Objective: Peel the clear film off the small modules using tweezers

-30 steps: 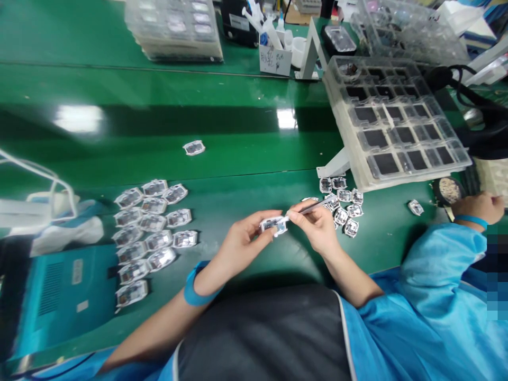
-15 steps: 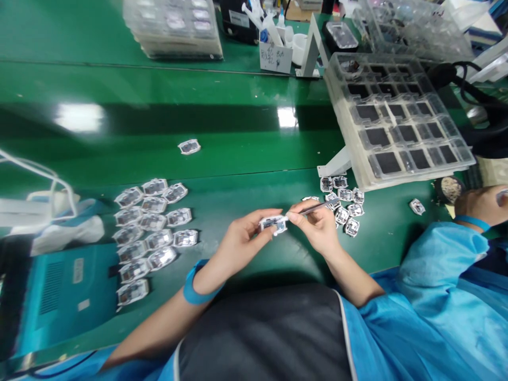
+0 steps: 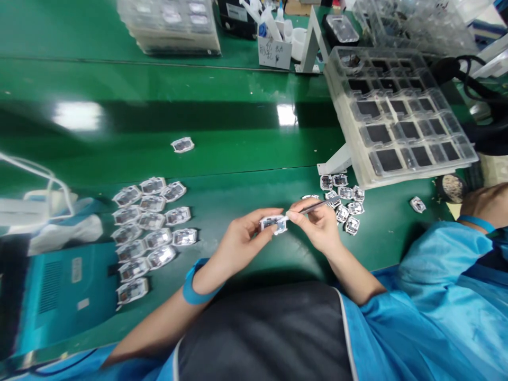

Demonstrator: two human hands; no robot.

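Held between the thumb and fingers of my left hand (image 3: 246,233) is a small white-framed electronic part (image 3: 274,224) with a dark, shiny inside. My right hand (image 3: 317,225) is closed around a pair of metal tweezers (image 3: 320,204), which slant up to the right. Its thumb and fingertip touch the right edge of the held part. Similar parts (image 3: 157,238) lie in rows to the left of my hands. A smaller cluster of them (image 3: 351,208) sits just beyond my right hand, and one single part (image 3: 182,144) lies farther back.
A stack of clear compartment trays (image 3: 408,127) rests on a white bracket (image 3: 337,160) at the back right. Another tray stack (image 3: 174,32) and a box of bottles (image 3: 273,53) stand at the back. At the right is a co-worker's arm (image 3: 440,259); a teal device (image 3: 71,296) lies left.
The camera view has shifted slightly. Both hands keep the same grip on the part and tweezers. At the right, the co-worker's hand has moved a little.
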